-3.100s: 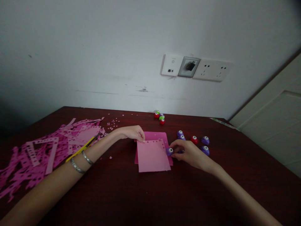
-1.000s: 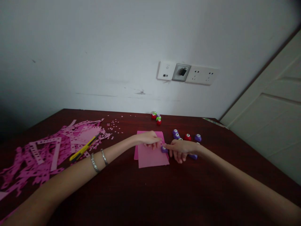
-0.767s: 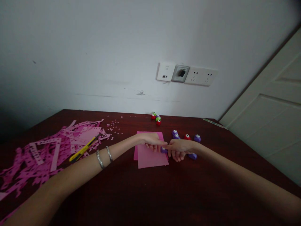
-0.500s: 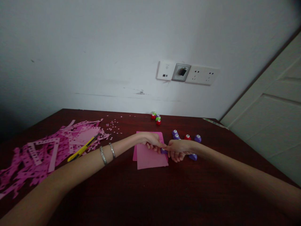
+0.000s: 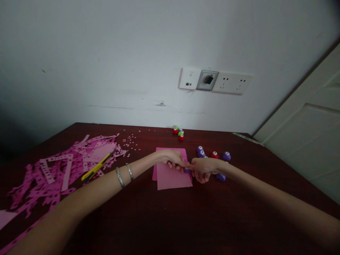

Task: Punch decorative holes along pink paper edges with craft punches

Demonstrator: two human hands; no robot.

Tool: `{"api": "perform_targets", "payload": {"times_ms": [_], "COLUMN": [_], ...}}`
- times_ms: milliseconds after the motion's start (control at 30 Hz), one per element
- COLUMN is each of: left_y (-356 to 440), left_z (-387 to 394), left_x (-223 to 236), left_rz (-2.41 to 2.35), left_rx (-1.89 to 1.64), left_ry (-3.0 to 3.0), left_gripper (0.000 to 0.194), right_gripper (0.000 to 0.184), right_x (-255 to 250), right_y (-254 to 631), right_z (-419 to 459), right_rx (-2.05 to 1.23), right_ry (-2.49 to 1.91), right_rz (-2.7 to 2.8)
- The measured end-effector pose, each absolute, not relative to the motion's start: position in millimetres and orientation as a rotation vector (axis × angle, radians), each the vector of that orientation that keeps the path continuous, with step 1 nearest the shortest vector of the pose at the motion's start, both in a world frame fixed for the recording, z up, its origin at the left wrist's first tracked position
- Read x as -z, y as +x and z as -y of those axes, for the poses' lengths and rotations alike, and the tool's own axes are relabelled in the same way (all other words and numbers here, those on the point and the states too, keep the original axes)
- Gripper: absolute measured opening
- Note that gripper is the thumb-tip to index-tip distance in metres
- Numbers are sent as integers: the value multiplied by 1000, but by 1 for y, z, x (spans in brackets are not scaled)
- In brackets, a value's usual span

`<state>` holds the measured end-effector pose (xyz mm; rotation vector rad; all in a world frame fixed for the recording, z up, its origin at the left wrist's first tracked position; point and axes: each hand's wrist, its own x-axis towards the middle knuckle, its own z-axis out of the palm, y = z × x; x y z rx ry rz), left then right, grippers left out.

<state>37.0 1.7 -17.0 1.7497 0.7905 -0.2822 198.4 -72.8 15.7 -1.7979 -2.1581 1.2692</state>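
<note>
Sheets of pink paper [image 5: 172, 180] lie stacked on the dark red-brown table, slightly offset from one another. At their right edge is a small purple craft punch [image 5: 187, 170], mostly covered by fingers. My left hand [image 5: 173, 158] is closed over the paper's upper right part, its fingertips at the edge beside the punch. From the other side my right hand [image 5: 203, 168] is closed around the punch, its thumb meeting my left fingertips. More purple punches [image 5: 201, 153] with eye-like tops stand just behind my right hand, along with a red punch [image 5: 214, 155].
Left of the paper lies a heap of punched pink scraps [image 5: 69, 166] with a yellow box cutter [image 5: 97, 166] on it. Tiny pink cutouts [image 5: 130, 141] are scattered nearby. Several red, green and purple punches [image 5: 180, 132] stand by the wall, below wall sockets [image 5: 232, 83].
The view has shifted slightly, so everything sits a little farther right. Both hands keep the same grip at the paper's edge.
</note>
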Motion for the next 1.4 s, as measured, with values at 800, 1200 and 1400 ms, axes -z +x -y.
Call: {"api": "perform_targets", "payload": {"times_ms": [800, 1200, 1400], "left_y": [-11, -14, -20], "left_z": [95, 79, 70], "left_x": [14, 21, 17], "left_rz": [-1060, -1032, -1010], "left_rx": [139, 191, 245], "left_ry": [2689, 2648, 2612], "left_gripper": [79, 87, 88], "right_gripper": [25, 21, 24], "right_x": [-1, 13, 7], "right_y": [200, 188, 190], "right_z": [96, 92, 95], "right_rx": [-572, -496, -640], "right_ry": [-1647, -1718, -1776], "right_rz": [2332, 2247, 2138]}}
